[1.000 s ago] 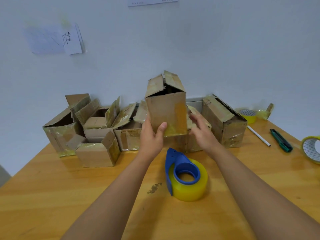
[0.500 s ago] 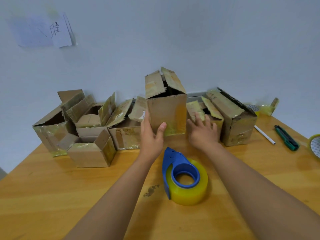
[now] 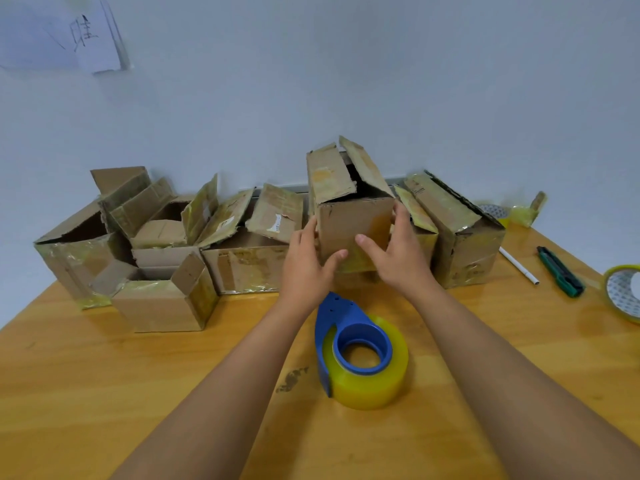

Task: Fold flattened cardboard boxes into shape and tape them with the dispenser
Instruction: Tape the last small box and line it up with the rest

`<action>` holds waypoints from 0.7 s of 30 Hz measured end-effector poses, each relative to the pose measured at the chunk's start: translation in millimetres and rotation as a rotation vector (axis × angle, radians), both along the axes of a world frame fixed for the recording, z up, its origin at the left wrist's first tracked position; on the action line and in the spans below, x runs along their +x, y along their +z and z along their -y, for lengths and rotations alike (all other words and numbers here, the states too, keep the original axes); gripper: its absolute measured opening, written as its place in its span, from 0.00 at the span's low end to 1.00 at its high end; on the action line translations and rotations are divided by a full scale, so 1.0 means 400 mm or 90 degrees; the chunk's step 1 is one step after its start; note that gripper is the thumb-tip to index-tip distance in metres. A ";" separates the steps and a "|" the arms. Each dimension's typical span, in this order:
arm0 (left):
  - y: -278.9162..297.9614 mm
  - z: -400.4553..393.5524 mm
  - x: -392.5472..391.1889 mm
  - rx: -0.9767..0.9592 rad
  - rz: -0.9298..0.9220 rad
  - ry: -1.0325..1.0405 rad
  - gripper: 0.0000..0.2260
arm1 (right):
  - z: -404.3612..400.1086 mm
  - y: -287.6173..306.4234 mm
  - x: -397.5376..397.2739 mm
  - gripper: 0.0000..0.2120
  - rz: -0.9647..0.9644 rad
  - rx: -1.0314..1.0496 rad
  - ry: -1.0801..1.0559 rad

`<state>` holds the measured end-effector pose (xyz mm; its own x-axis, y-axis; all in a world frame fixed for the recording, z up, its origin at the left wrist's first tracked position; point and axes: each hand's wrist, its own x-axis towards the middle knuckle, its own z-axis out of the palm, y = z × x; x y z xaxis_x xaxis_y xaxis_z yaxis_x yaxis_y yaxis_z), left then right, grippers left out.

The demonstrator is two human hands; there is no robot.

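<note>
Hands, two (image 3: 306, 268) (image 3: 398, 258), grip one box (image 3: 353, 230); roughly five behind.

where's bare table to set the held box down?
Bare table left of the tape dispenser, in front of the small box; also between dispenser and green knife. Back row by the wall is crowded.

Cardboard boxes: six, including the held box (image 3: 353, 233). Tape dispenser (image 3: 360, 355): one. Loose tape rolls: two (image 3: 623, 292), (image 3: 493, 212). Utility knife (image 3: 559, 271): one. Pen (image 3: 517, 265): one. Wall paper (image 3: 93, 39): one.
</note>
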<state>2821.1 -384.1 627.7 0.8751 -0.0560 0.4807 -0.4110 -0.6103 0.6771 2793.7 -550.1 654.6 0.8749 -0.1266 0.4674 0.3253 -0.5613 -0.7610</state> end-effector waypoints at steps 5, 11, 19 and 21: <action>-0.020 -0.013 -0.004 0.000 -0.050 0.000 0.28 | -0.014 -0.022 0.017 0.35 -0.051 -0.058 -0.030; -0.057 -0.035 -0.003 0.088 -0.099 0.060 0.25 | -0.039 -0.069 0.041 0.34 -0.185 -0.172 -0.086; -0.059 -0.052 -0.030 0.133 0.134 0.034 0.25 | -0.016 -0.096 -0.009 0.23 0.059 -0.277 -0.044; -0.057 -0.054 -0.023 0.176 0.159 0.007 0.21 | -0.013 -0.103 -0.006 0.19 0.040 -0.353 -0.012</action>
<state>2812.0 -362.3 605.1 0.7341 -0.2049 0.6474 -0.5354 -0.7611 0.3661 2791.5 -544.8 613.4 0.8430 0.1381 0.5198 0.3468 -0.8783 -0.3291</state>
